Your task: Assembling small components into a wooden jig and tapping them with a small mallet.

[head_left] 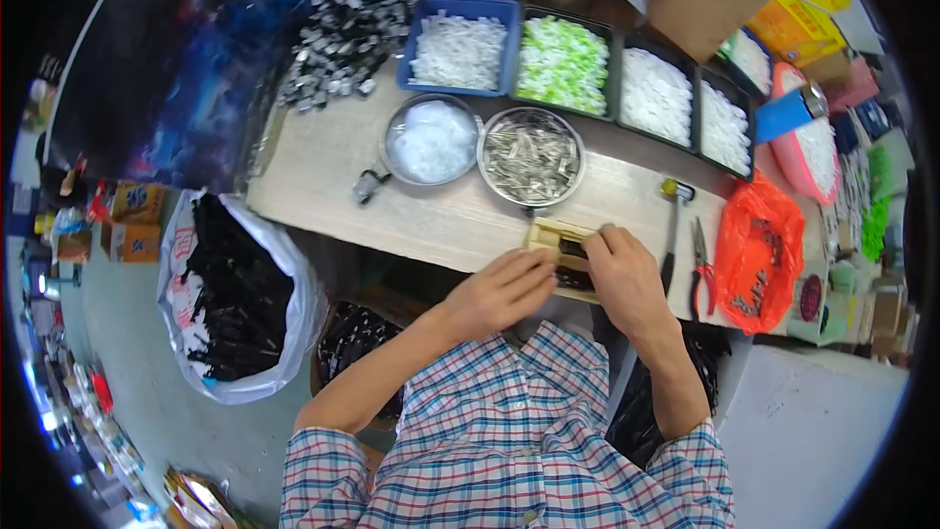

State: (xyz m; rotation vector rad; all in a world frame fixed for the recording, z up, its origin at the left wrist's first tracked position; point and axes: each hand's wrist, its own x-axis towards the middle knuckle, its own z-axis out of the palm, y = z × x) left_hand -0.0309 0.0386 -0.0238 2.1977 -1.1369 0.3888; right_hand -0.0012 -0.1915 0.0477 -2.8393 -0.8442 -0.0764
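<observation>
A small pale wooden block jig (555, 235) lies at the near edge of the workbench (323, 162), with a dark part in it. My left hand (499, 292) reaches in from the left, fingertips pressed on the dark part at the jig. My right hand (627, 274) rests over the jig's right side, fingers curled on it. What lies under the fingers is hidden.
Two round metal bowls hold white parts (431, 140) and metal clips (531, 157). Behind stand trays of white (458, 52) and green (562, 64) pieces. A hammer (672, 220), red-handled pliers (699, 269) and an orange bag (759, 250) lie right. A white sack of black parts (235, 294) stands left.
</observation>
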